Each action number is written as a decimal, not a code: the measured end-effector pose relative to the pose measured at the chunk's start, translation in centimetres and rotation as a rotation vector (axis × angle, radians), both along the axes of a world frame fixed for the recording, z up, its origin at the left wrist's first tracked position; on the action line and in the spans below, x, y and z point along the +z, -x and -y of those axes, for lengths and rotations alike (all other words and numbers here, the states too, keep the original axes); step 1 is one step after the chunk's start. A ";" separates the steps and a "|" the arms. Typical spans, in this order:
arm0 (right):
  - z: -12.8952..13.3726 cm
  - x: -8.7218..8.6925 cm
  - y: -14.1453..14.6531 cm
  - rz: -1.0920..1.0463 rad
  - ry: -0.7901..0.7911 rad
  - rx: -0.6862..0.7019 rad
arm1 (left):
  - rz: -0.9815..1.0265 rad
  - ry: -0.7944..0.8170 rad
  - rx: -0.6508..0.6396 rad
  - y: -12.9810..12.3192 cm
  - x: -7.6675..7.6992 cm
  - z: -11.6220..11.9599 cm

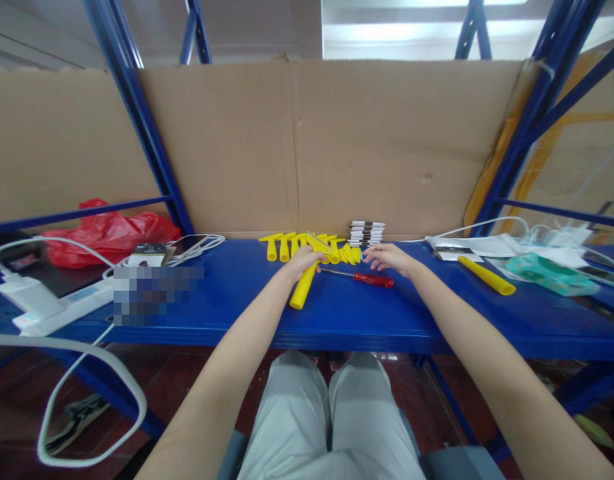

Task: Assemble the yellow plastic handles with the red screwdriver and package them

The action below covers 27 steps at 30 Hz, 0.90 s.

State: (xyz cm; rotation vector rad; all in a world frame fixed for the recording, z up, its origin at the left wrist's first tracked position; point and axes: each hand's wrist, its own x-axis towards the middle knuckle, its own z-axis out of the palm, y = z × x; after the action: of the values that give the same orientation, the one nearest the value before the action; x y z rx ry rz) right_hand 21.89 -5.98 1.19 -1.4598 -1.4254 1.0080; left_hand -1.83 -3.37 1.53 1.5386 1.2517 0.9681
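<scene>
My left hand (307, 259) is closed around a yellow tubular handle (301, 292), whose round end points toward me. A thin metallic piece shows just beyond that hand, but its shape is unclear. Fingers apart, my right hand (389, 257) hovers at the right end of some small yellow wedge-shaped pieces (350, 254). Something small and pale shows by its fingertips; I cannot make out what. Between the hands and nearer to me lies a screwdriver (373, 279) with a red handle. Several yellow T-shaped pieces (284, 248) stand in a row behind my left hand.
White-and-brown packets (367, 233) are stacked against the cardboard panel (367, 147). Another yellow tube (487, 276) lies right, beside a green packet (551, 273). At left are a red plastic bag (111, 237) and a white power strip (69, 308) with cables. Blue posts frame the bench (351, 323).
</scene>
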 end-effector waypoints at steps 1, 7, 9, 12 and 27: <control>-0.1 -0.1 -0.1 0.010 0.001 0.005 | -0.018 -0.008 0.013 0.0 0.0 -0.1; -0.5 -0.5 -0.4 0.052 -0.007 0.031 | -0.042 -0.116 0.018 -0.1 -0.9 -0.9; -0.5 -0.5 -0.3 0.071 -0.006 0.028 | -0.018 -0.169 0.015 -0.1 -1.3 -1.3; -0.4 -0.4 -0.2 0.084 -0.005 0.026 | -0.017 -0.198 0.046 0.0 -1.7 -1.7; -0.3 -0.4 -0.2 0.135 -0.004 0.037 | -0.179 -0.265 0.278 0.3 -0.6 -1.2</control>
State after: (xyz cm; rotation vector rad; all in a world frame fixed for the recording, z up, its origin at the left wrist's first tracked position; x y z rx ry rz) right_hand 22.06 -5.72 0.80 -1.5286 -1.5545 0.9431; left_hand -2.09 -2.20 0.93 1.7138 1.5423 1.2363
